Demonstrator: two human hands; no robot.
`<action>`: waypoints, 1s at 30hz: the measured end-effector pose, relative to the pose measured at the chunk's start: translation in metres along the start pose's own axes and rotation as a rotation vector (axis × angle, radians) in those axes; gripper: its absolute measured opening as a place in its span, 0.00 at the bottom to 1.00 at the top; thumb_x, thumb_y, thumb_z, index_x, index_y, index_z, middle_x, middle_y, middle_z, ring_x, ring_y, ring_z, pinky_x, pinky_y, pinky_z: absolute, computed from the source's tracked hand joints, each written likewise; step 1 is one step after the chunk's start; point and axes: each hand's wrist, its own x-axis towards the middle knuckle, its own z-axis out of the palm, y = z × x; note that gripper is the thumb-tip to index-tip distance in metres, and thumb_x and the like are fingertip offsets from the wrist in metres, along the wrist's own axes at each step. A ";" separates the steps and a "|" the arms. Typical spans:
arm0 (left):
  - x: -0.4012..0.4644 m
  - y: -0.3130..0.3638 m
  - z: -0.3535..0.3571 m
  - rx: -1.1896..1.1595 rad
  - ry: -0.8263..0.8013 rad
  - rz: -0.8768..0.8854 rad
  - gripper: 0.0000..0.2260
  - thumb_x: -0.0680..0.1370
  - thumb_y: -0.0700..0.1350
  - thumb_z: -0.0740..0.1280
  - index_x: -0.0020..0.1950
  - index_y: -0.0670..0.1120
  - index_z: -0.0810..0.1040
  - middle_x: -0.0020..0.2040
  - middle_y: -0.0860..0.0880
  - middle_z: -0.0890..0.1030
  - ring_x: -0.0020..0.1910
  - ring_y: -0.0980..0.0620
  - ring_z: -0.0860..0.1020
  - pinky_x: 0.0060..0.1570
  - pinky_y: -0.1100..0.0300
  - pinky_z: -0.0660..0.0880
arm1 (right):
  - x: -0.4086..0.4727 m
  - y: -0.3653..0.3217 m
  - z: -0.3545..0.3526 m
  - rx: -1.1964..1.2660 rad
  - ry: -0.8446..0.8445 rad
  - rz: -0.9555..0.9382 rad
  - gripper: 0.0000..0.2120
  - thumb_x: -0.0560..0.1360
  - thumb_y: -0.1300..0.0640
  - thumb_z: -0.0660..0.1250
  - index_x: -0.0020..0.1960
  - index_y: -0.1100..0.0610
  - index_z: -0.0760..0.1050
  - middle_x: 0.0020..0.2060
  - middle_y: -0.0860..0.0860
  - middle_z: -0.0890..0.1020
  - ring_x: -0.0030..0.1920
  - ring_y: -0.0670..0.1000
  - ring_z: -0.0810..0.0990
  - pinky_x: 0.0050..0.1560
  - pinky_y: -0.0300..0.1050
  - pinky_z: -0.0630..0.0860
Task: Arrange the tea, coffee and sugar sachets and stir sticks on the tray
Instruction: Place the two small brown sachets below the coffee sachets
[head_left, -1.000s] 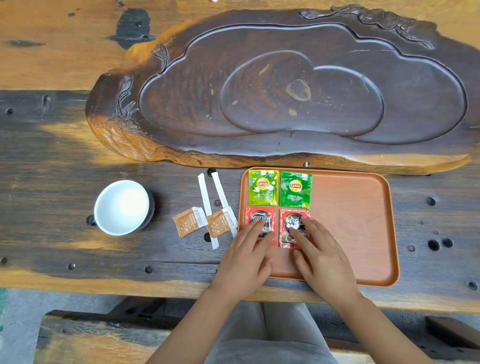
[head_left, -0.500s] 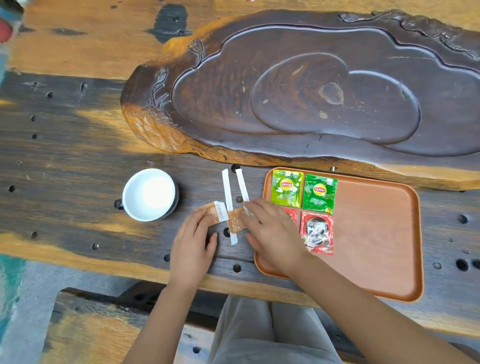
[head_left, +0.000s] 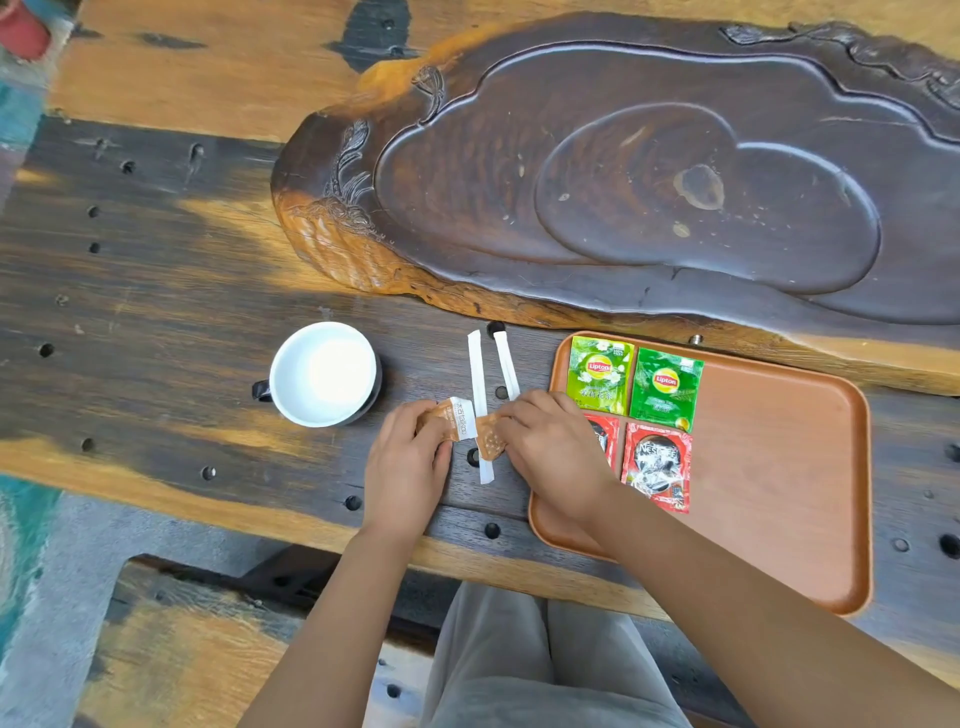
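Observation:
An orange tray (head_left: 779, 467) lies at the table's front right. Two green tea sachets (head_left: 600, 375) (head_left: 665, 388) sit in its far left corner, with two red coffee sachets (head_left: 655, 466) below them; the left one (head_left: 602, 439) is half hidden by my right hand. Left of the tray, on the table, lie two white paper-wrapped stir sticks (head_left: 478, 384) (head_left: 506, 364). My left hand (head_left: 405, 467) pinches a brown sugar sachet (head_left: 452, 413). My right hand (head_left: 550, 452) pinches a second brown sugar sachet (head_left: 488, 441) lying across a stir stick.
A white cup (head_left: 324, 373) with a dark handle stands left of the sticks. A large carved dark wooden tea board (head_left: 623, 197) fills the back of the table behind the tray. The table's front edge runs just below my hands.
Both hands left the red coffee sachets on the tray and moved left to the two brown sugar sachets on the table, closing on them. The camera has also shifted left.

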 end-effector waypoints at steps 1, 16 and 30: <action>0.000 0.000 0.000 -0.008 -0.002 0.000 0.04 0.70 0.36 0.71 0.43 0.42 0.80 0.53 0.43 0.79 0.54 0.47 0.72 0.47 0.52 0.76 | 0.001 -0.001 0.000 0.008 -0.001 0.008 0.14 0.58 0.64 0.77 0.41 0.53 0.81 0.39 0.46 0.83 0.44 0.51 0.79 0.48 0.43 0.68; -0.046 0.057 -0.005 -0.233 0.007 0.145 0.04 0.73 0.41 0.65 0.44 0.44 0.79 0.51 0.48 0.76 0.52 0.56 0.71 0.53 0.71 0.67 | -0.102 0.016 -0.045 0.225 0.415 0.263 0.04 0.71 0.59 0.68 0.40 0.57 0.81 0.45 0.49 0.84 0.51 0.50 0.76 0.53 0.44 0.69; -0.056 0.097 0.025 -0.003 -0.196 0.364 0.06 0.66 0.37 0.72 0.40 0.43 0.79 0.51 0.46 0.80 0.53 0.50 0.75 0.46 0.57 0.77 | -0.169 0.022 -0.021 0.049 0.289 0.380 0.07 0.72 0.57 0.64 0.42 0.56 0.81 0.43 0.50 0.84 0.50 0.50 0.74 0.47 0.45 0.68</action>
